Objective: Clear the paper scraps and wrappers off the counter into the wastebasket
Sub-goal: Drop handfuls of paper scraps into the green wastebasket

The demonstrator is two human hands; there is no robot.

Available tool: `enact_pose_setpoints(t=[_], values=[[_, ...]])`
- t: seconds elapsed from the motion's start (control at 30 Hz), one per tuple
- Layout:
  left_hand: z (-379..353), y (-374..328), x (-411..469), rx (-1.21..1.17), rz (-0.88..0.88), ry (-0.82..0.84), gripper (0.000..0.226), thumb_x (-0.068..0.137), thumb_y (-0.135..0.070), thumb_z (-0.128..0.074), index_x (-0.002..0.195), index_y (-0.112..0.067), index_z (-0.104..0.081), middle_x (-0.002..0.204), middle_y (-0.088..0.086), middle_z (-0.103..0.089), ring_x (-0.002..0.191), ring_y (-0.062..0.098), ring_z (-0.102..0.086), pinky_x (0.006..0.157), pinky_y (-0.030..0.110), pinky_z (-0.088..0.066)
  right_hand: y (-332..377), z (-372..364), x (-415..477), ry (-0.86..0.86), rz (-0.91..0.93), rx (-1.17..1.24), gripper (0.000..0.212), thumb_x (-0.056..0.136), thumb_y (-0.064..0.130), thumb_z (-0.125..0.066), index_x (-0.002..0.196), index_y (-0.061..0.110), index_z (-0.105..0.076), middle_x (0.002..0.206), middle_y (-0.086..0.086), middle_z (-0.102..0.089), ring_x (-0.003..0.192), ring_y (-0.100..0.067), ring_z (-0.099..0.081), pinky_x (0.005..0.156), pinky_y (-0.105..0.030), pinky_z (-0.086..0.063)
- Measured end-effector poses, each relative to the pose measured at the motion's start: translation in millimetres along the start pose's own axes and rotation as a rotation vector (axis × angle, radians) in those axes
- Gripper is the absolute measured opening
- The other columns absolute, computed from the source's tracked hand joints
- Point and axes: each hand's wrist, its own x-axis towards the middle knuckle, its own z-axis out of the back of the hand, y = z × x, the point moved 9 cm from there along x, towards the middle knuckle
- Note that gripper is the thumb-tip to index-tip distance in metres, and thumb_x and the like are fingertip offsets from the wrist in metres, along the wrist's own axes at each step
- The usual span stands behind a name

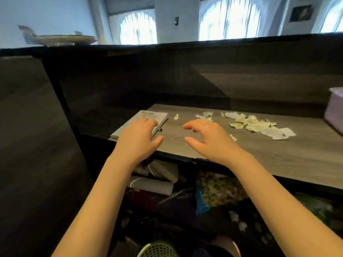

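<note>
- We observe the left hand (138, 137) at centre frame, palm down, its fingers (148, 122) loosely curled and spread, gripping nothing; the fingertips lie over the near corner of a flat pale pad or booklet (148, 117) at the left end of the table (278, 154).
- We observe the right hand (209, 138) just right of the left, hovering above the table, fingers (191, 125) hooked and apart, thumb extended toward the left hand; it holds nothing.
- A thin dark rod-like item (161, 125) lies along the pad's right edge; we cannot identify it.
- The paper scraps (254, 124) lie in a loose scatter on the table at centre right of the frame, beyond and right of the right hand. One small scrap (176, 117) sits apart, just right of the pad; another (233, 137) lies close beside the right hand.
- The wastebasket (157, 250), pale green with a perforated wall, shows at the bottom edge of the frame, below the table and between the forearms.
- A lilac box (334, 106) stands at the right edge of the frame.
- Clutter fills the shelf under the table; the frame is blurred there.
</note>
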Motion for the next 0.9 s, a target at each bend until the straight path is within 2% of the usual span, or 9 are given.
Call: enact_pose_setpoints(t=[0.2,0.37,0.43,0.5,0.6,0.67,0.8,0.9], values=[[-33.1,-61.3,64.7,-0.027,-0.09,0.059,0.046,0.09,-0.039,-0.054,0.129,-0.015,-0.05,0.131,0.004,-0.054,0.12,0.02,-0.05,0.099,0.035,-0.044,-68.0,37.5,-4.8,-0.037,-0.158,-0.073,0.039,0.093,0.034,-0.053,0.13,0.025,-0.052,0.134,0.007,-0.053,0.123,-0.012,-0.047,0.102,-0.035,-0.042],[-95.1,-122.1,100.1,-0.083,-0.149,0.277,0.051,0.089,-0.04,-0.056,0.134,-0.018,-0.045,0.14,0.003,-0.046,0.127,0.022,-0.044,0.104,0.039,-0.041,-149.2,55.8,-24.4,0.001,-0.345,-0.151,0.038,0.093,0.032,-0.053,0.129,0.023,-0.052,0.135,0.003,-0.051,0.126,-0.016,-0.043,0.103,-0.034,-0.037],[-120.7,-141.4,106.5,-0.111,-0.175,0.344,0.061,0.088,-0.044,-0.056,0.14,-0.018,-0.037,0.15,0.005,-0.034,0.136,0.024,-0.035,0.109,0.044,-0.036,-181.2,62.3,-34.5,-0.009,-0.43,-0.167,0.038,0.093,0.032,-0.054,0.129,0.024,-0.052,0.136,0.001,-0.051,0.127,-0.018,-0.042,0.103,-0.035,-0.038],[-143.0,-152.7,109.6,-0.141,-0.162,0.39,0.078,0.086,-0.051,-0.055,0.148,-0.016,-0.021,0.158,0.005,-0.014,0.144,0.026,-0.017,0.114,0.05,-0.026,-211.8,67.2,-46.4,-0.021,-0.53,-0.179,0.04,0.093,0.033,-0.053,0.132,0.023,-0.05,0.139,0.001,-0.048,0.129,-0.019,-0.041,0.104,-0.036,-0.037],[-166.3,-164.0,111.9,-0.125,-0.168,0.393,0.095,0.083,-0.064,-0.049,0.151,-0.019,-0.001,0.16,0.003,0.006,0.147,0.028,0.002,0.115,0.053,-0.016,-253.8,68.4,-60.2,-0.007,-0.642,-0.23,0.05,0.092,0.042,-0.053,0.136,0.021,-0.045,0.142,-0.002,-0.045,0.132,-0.022,-0.037,0.105,-0.04,-0.036],[-179.0,-171.1,113.4,-0.135,-0.19,0.397,0.098,0.083,-0.067,-0.047,0.151,-0.018,0.005,0.159,0.004,0.011,0.147,0.027,0.008,0.117,0.054,-0.012,-274.7,69.2,-62.4,-0.003,-0.678,-0.269,0.062,0.087,0.051,-0.055,0.14,0.022,-0.04,0.143,-0.003,-0.044,0.132,-0.024,-0.037,0.104,-0.041,-0.038],[-201.1,-188.6,124.1,-0.164,-0.184,0.434,0.098,0.084,-0.066,-0.044,0.151,-0.016,0.008,0.16,0.004,0.011,0.147,0.026,0.009,0.118,0.052,-0.007,-307.6,65.9,-60.2,0.012,-0.777,-0.202,0.087,0.078,0.064,-0.059,0.146,0.019,-0.028,0.15,-0.005,-0.034,0.137,-0.027,-0.032,0.109,-0.043,-0.035],[-210.2,-200.9,138.7,-0.185,-0.179,0.431,0.097,0.085,-0.065,-0.044,0.15,-0.016,0.007,0.16,0.004,0.008,0.147,0.026,0.006,0.118,0.05,-0.008,-320.5,52.6,-60.7,0.02,-0.816,-0.107,0.09,0.078,0.064,-0.059,0.147,0.017,-0.026,0.154,-0.006,-0.029,0.14,-0.026,-0.029,0.113,-0.043,-0.031]])
